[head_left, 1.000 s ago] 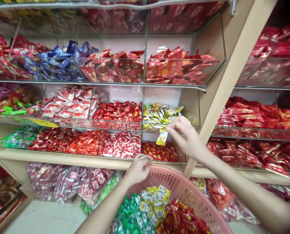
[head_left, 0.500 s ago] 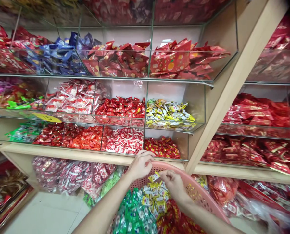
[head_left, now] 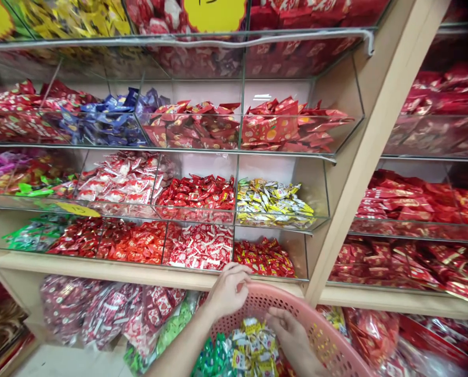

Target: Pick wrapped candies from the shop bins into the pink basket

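Observation:
My left hand (head_left: 229, 290) has its fingers curled over the back rim of a pink perforated basket (head_left: 275, 296), just below the bottom shelf. Inside the basket lie green-wrapped candies (head_left: 212, 358) and yellow-and-white candies (head_left: 255, 348). My right hand (head_left: 286, 327) hovers over the basket's right part, above the yellow-and-white candies, its fingers bent close together. Whether anything sits between those fingertips is too unclear to tell. Red candies (head_left: 263, 256) fill the shelf compartment right behind my left hand.
Clear-fronted shelves hold yellow-and-white candies (head_left: 273, 199), red candies (head_left: 202, 193), blue packets (head_left: 108, 118) and large red packets (head_left: 273, 125). A slanted wooden upright (head_left: 375, 141) stands at the right. Plastic bags of candy (head_left: 111, 314) lie under the bottom ledge.
The view has tilted up, showing more upper shelves. The basket and both hands sit lower in the picture. The yellow-and-white candy at my right fingertips no longer shows there.

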The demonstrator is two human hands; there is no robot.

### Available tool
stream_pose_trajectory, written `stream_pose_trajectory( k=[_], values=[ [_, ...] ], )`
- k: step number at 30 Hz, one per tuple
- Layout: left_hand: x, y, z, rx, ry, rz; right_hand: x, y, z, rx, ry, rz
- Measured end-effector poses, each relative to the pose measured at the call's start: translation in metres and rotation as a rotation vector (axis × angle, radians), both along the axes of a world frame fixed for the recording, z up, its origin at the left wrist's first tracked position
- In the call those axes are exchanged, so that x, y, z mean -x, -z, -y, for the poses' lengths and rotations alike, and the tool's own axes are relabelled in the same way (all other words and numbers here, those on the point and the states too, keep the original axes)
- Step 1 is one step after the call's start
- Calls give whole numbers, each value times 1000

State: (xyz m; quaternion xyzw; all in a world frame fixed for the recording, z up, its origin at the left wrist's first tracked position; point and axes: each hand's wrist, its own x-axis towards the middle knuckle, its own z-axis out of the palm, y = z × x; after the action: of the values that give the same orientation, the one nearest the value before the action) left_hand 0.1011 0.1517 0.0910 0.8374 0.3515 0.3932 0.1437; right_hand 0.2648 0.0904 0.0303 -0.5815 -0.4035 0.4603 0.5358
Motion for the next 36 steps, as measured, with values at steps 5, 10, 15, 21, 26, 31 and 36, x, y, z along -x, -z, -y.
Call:
stream_pose_trajectory(
  k=[5,10,15,21,26,31,36],
  values=[
    [0,-1,0,30,5,9,-4,-119,-1,-520,-165,402],
    [0,-1,0,42,-7,2,-9,-235,-61,-1057,-123,885],
    [0,0,1,28,-15,1,-6,-260,-136,-876,-325,1237],
    [1,0,2,40,-15,3,0,-259,-161,-765,-443,1296],
    [1,1,0,36,-11,12,-3,-254,-169,-752,-414,1186],
    [1,2,-2,32,-12,11,-4,-248,-174,-803,-418,1087],
    [0,2,-1,28,-10,7,-4,-252,-167,-826,-384,1072]
  ],
)
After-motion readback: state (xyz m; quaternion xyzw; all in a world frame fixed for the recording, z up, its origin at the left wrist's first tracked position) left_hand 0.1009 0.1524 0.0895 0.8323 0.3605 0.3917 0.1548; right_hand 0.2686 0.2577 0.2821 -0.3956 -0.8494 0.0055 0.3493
